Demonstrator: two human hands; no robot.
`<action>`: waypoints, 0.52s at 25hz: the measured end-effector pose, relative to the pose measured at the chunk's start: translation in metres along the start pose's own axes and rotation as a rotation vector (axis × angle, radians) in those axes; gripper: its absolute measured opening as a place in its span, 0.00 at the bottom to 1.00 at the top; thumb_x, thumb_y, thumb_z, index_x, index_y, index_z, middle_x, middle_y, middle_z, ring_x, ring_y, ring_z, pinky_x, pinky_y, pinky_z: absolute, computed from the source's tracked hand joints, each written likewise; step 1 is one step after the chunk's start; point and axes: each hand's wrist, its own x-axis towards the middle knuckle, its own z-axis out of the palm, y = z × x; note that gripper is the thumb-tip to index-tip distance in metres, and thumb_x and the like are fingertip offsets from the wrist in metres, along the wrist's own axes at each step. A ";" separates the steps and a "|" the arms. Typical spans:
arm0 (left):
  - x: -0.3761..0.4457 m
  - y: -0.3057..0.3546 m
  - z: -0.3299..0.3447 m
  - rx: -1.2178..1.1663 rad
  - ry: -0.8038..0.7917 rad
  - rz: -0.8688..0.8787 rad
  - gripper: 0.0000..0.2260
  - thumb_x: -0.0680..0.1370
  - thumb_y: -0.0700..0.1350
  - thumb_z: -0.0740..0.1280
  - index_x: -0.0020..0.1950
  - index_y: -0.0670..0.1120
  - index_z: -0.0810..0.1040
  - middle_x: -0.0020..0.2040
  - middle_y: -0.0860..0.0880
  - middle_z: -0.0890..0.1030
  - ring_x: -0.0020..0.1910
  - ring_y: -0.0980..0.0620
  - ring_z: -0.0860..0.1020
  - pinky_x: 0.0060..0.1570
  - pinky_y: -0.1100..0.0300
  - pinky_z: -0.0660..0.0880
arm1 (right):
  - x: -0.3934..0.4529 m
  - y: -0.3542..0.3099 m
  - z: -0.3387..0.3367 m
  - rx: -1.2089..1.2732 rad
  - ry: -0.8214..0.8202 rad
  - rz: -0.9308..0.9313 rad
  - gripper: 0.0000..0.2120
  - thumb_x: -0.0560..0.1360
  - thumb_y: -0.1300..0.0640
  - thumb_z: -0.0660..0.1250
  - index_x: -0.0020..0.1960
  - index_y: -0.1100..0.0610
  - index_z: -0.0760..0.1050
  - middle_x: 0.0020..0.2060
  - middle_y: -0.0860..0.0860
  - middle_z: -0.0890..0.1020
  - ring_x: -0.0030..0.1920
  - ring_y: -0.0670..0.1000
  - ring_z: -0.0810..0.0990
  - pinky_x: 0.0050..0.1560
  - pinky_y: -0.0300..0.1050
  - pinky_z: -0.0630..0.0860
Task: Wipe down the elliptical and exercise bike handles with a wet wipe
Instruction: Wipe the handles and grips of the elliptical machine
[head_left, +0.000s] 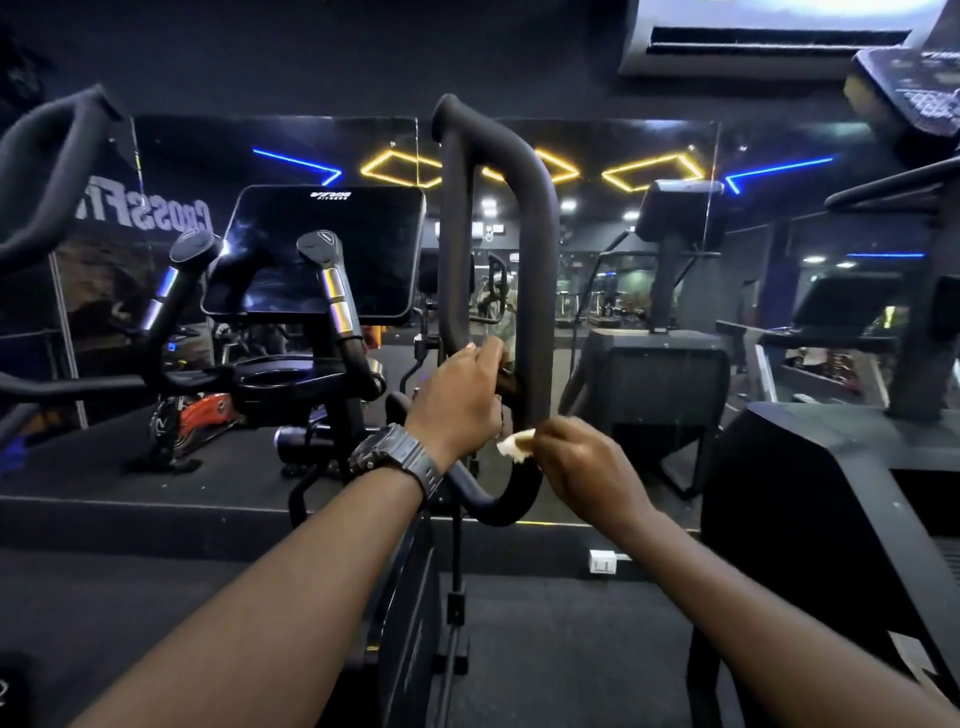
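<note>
At the middle of the view, a tall black looped handle (537, 218) of the elliptical rises in front of a mirrored wall. The left hand (457, 402), with a dark watch (397, 454) on its wrist, has its fingers curled round the inner bar of that loop, low down. Just beside it, the right hand (582, 462) pinches a small crumpled white wet wipe (515, 444) between thumb and fingers and holds it against the outer bar near the loop's lower bend. Both forearms reach forward from the bottom edge. To the left stands the dark console screen (322, 249), flanked by two short grips with silver bands (335, 296), above a black cup holder (283, 376). A second curved handle (47, 171) shows at the far left edge. Behind, the mirror (649, 249) reflects yellow and blue strip lights and other machines. A black stepped machine (810, 483) sits to the right, and a white wall socket (602, 562) is low on the platform edge.
</note>
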 end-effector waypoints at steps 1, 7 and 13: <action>-0.002 0.000 0.000 0.001 0.013 0.006 0.14 0.73 0.39 0.67 0.55 0.50 0.68 0.48 0.49 0.78 0.43 0.48 0.78 0.35 0.55 0.74 | -0.003 0.000 0.000 0.002 -0.019 -0.012 0.06 0.77 0.59 0.67 0.50 0.56 0.82 0.43 0.52 0.80 0.40 0.54 0.79 0.35 0.53 0.79; -0.003 0.004 0.005 -0.008 0.064 0.014 0.15 0.72 0.41 0.70 0.56 0.50 0.71 0.50 0.51 0.79 0.48 0.50 0.78 0.39 0.59 0.71 | 0.050 0.021 -0.016 0.113 0.249 0.240 0.08 0.74 0.65 0.71 0.51 0.57 0.83 0.45 0.51 0.81 0.43 0.51 0.81 0.43 0.51 0.80; -0.013 0.007 0.015 -0.025 0.134 0.036 0.10 0.72 0.42 0.72 0.53 0.48 0.78 0.52 0.53 0.81 0.56 0.53 0.77 0.56 0.57 0.76 | 0.013 0.010 0.003 0.210 0.261 0.378 0.08 0.72 0.69 0.68 0.47 0.58 0.82 0.42 0.50 0.80 0.41 0.48 0.79 0.42 0.47 0.77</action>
